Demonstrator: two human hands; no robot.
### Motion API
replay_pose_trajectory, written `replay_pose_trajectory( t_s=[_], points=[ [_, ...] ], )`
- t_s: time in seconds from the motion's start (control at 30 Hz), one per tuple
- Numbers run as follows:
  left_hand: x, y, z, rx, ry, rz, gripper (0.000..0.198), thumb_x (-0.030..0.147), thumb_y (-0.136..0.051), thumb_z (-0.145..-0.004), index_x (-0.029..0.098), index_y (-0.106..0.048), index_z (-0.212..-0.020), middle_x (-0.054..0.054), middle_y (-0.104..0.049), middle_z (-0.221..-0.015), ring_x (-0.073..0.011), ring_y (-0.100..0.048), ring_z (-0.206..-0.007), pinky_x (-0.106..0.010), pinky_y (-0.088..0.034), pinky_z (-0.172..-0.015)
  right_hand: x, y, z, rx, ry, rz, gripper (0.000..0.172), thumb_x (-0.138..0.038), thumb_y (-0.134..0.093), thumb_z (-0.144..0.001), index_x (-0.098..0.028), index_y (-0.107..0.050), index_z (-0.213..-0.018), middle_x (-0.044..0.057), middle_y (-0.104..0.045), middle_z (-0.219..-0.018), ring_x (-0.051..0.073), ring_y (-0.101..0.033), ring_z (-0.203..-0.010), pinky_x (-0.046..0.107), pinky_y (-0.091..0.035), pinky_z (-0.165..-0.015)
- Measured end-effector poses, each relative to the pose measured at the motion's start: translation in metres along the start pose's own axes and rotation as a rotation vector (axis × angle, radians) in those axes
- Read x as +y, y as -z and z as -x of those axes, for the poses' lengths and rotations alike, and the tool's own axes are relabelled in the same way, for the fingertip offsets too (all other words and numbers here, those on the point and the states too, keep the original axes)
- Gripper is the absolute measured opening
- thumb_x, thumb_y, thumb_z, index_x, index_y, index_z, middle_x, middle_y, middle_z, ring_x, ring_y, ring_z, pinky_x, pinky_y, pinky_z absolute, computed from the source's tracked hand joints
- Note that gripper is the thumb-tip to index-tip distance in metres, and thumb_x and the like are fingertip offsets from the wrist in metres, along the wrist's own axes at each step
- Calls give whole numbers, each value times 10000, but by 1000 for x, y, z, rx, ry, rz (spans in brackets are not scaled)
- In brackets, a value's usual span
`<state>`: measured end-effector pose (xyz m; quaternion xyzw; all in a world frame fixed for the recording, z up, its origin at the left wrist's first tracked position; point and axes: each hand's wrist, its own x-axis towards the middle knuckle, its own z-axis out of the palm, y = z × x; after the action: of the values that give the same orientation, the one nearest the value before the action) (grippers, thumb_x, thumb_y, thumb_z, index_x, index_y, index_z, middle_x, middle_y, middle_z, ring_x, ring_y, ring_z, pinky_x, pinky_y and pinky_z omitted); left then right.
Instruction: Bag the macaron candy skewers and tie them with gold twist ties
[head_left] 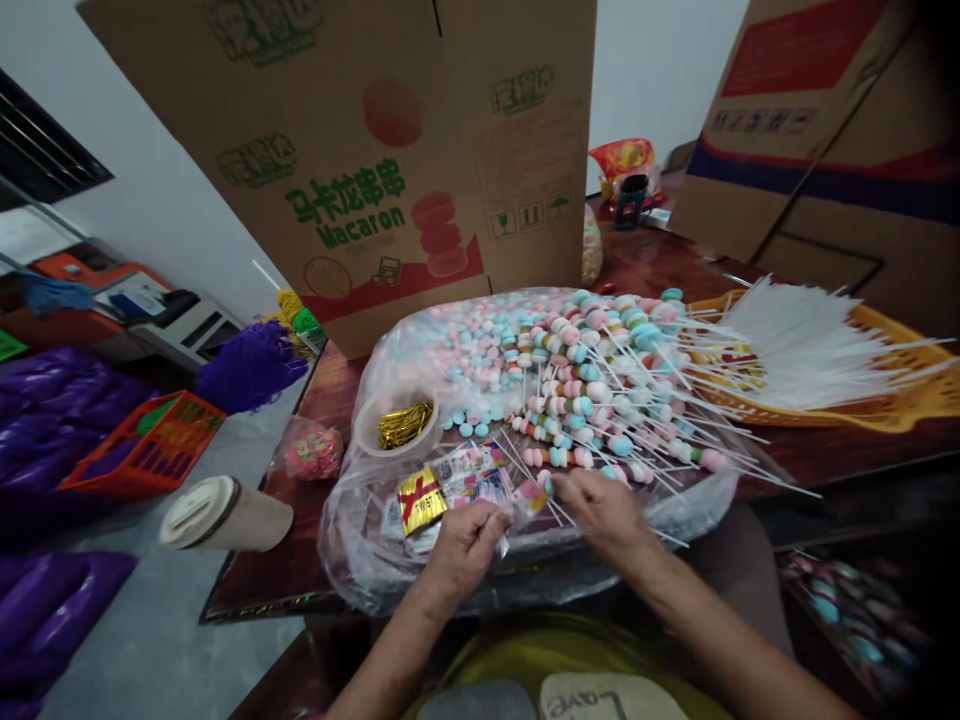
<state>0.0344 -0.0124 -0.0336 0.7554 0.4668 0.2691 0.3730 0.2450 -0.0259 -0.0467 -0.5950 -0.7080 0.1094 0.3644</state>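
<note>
Left hand (472,545) pinched closed on thin wrapper (531,497); right hand (600,510) curled beside it, grip hidden. Candy skewers (576,405) heaped over table (259,585): probably light, crumbly; best gripped by bare sticks (780,482).

Bare forearms (720,622) angled inward, left hand (466,542) with fingers pinched, right hand (601,508) curled in

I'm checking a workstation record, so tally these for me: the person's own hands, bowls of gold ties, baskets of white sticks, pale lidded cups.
Left hand and right hand: 2
Bowl of gold ties: 1
Basket of white sticks: 1
Pale lidded cup: 1
Total: 5
</note>
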Motion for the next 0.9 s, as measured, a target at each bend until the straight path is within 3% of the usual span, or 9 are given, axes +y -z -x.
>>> replay_pose_trajectory(
  t_s=[0.07, 0.13, 0.2, 0.27, 0.4, 0.47, 0.67, 0.8, 0.9],
  points=[
    [-7, 3, 0, 51, -34, -13, 367, 396, -399, -876, 168, -635, -711, -42, -597, -671, -157, -520, -654, -263, -377, -644, 24, 15, 12, 13, -23, 124, 302, -348, -485, -858, -179, -535, -612, 55, -537, -623, 184, -480, -624, 276, -293, -532],
    [-14, 9, 0, 90, -86, -22, 335, 403, -418, -871, 187, -665, -806, -61, -652, -769, -184, -557, -737, -296, -382, -731, 45, 22, 26, -73, 45, 389, 159, -217, -523, -810, -187, -580, -665, 76, -567, -715, 214, -495, -705, 290, -294, -555],
    [-17, 18, 1, 113, -124, -34, 323, 416, -436, -861, 205, -680, -852, -67, -674, -804, -202, -570, -772, -328, -365, -788, 60, 26, 38, -148, 104, 532, 164, -99, -504, -772, -202, -595, -683, 71, -580, -752, 221, -508, -736, 303, -319, -576],
    [-14, 25, 1, 106, -144, -51, 337, 431, -432, -861, 216, -691, -877, -73, -684, -825, -216, -573, -800, -350, -343, -823, 67, 31, 42, -128, 152, 507, 207, -67, -458, -780, -206, -595, -712, 65, -597, -773, 213, -534, -747, 315, -367, -603],
    [-2, 36, 1, 25, -179, -113, 333, 429, -437, -860, 232, -706, -872, -82, -695, -897, -231, -553, -838, -364, -301, -849, 61, 64, 29, 172, 353, 327, 204, -194, -415, -872, -216, -601, -952, 75, -649, -885, 191, -597, -768, 334, -436, -724],
    [3, 39, 0, 15, -208, -153, 311, 414, -452, -856, 240, -710, -856, -77, -699, -898, -231, -538, -831, -364, -284, -848, 51, 82, 18, 226, 474, 325, 224, -211, -436, -873, -230, -601, -1023, 78, -664, -897, 188, -607, -768, 329, -432, -738],
    [9, 41, -2, 46, -299, -327, 262, 334, -437, -875, 247, -684, -895, -60, -702, -899, -216, -522, -790, -357, -262, -790, 27, 98, 2, 86, 624, 310, 282, -167, -384, -879, -253, -629, -989, 45, -673, -782, 164, -570, -655, 306, -390, -606],
    [12, 39, -4, -17, -351, -415, 233, 340, -467, -863, 245, -679, -884, -66, -693, -808, -207, -524, -732, -350, -261, -753, 27, 97, 1, 46, 738, 400, 330, -158, -314, -902, -242, -632, -923, 50, -667, -761, 155, -549, -619, 308, -372, -575],
    [15, 36, -5, -66, -395, -482, 256, 328, -442, -878, 225, -675, -856, -68, -677, -742, -189, -505, -666, -336, -264, -708, 26, 99, 0, 52, 725, 446, 325, -111, -323, -859, -224, -624, -900, 49, -642, -721, 154, -546, -603, 300, -366, -557]
  ],
)
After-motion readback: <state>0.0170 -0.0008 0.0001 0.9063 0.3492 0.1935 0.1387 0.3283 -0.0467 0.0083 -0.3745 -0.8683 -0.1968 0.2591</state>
